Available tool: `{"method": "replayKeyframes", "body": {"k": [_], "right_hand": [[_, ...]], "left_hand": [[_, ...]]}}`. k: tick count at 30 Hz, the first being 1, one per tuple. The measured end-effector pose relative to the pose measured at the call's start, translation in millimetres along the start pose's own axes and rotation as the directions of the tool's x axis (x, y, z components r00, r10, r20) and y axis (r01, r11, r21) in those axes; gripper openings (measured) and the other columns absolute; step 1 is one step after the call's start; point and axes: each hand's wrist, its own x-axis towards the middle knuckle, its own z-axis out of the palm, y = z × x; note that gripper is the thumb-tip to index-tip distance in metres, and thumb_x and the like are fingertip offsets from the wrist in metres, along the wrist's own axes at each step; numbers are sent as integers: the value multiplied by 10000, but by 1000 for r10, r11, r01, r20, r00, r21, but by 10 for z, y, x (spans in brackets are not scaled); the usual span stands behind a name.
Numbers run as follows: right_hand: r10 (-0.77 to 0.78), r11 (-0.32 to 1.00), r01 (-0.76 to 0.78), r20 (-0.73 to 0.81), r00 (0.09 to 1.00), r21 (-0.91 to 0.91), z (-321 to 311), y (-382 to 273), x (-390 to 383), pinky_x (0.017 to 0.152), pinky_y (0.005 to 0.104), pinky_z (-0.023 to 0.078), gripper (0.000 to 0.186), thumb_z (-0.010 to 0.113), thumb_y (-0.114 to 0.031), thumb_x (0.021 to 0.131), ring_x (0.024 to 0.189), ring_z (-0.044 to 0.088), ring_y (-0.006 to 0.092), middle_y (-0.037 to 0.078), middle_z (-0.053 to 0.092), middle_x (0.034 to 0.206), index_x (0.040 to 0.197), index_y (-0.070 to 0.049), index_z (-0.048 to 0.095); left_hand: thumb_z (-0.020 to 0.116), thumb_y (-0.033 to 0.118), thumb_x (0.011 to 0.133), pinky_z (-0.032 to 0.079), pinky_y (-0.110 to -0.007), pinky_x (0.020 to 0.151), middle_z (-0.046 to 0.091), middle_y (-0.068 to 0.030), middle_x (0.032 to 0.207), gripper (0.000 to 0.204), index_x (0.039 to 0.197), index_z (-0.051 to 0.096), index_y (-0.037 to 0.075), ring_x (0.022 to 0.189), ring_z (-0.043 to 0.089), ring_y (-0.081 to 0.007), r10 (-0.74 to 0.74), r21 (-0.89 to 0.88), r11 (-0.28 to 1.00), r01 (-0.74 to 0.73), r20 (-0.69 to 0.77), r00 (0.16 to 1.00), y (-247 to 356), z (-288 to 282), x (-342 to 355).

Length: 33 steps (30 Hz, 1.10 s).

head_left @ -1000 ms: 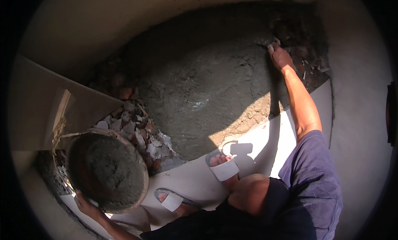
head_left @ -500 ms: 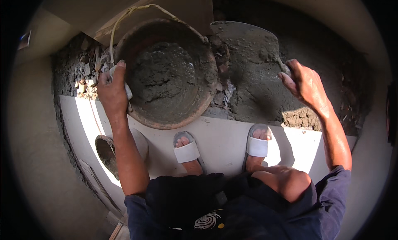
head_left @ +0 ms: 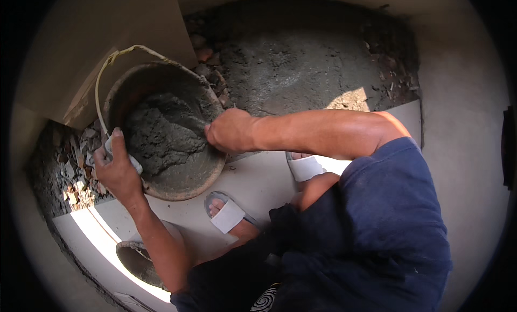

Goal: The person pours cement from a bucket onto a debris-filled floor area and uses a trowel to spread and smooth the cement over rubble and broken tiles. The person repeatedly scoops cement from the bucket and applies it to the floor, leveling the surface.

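A round bucket (head_left: 186,191) with a mortar-crusted rim stands at the left, tilted towards me. Wet grey mortar (head_left: 161,134) lies inside it. My left hand (head_left: 119,172) is closed around the pale grip on the bucket's wire handle (head_left: 98,91), at the near left of the rim. My right hand (head_left: 232,130) is closed on a trowel (head_left: 195,122) at the bucket's right rim. The trowel's blade reaches into the bucket and is coated with mortar, so its outline is hard to make out. My fingers hide most of its handle.
Wet mortar (head_left: 291,64) covers the ground beyond, with broken rubble (head_left: 72,166) along its edges. A second, smaller bucket (head_left: 141,261) lies on its side by my left forearm. My sandalled feet (head_left: 229,214) stand on pale tile (head_left: 253,177). Walls (head_left: 458,150) enclose the spot.
My right hand has swung left with the trowel, from the mortar on the ground into the bucket. My left hand keeps its hold on the handle. The view has shifted.
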Motion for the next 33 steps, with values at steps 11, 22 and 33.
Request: {"method": "replayKeyframes", "body": {"k": [11, 22, 33], "right_hand": [[58, 588, 21, -68, 996, 808, 225, 91, -836, 710, 464, 483, 320, 639, -183, 736, 801, 650, 351, 201, 667, 824, 956, 47, 603], [919, 290, -511, -86, 384, 809, 825, 795, -3616, 705, 428, 495, 270, 613, -167, 786, 772, 658, 341, 216, 646, 818, 989, 2, 556], [945, -77, -725, -182, -272, 685, 1842, 1113, -4363, 844, 471, 484, 355, 571, -286, 875, 997, 628, 398, 212, 668, 1006, 1131, -39, 577]], "left_hand": [[662, 386, 906, 458, -323, 800, 672, -141, 900, 473, 972, 649, -83, 801, 575, -214, 28, 166, 985, -39, 66, 997, -265, -126, 268], [604, 460, 911, 458, -384, 885, 664, -217, 1090, 597, 1114, 638, -100, 968, 609, -309, 29, 279, 959, -48, 71, 997, -183, -154, 227], [619, 491, 887, 438, -395, 895, 673, -214, 1066, 613, 1087, 657, -88, 945, 603, -291, 50, 330, 942, -67, 60, 997, -113, -145, 284]]}}
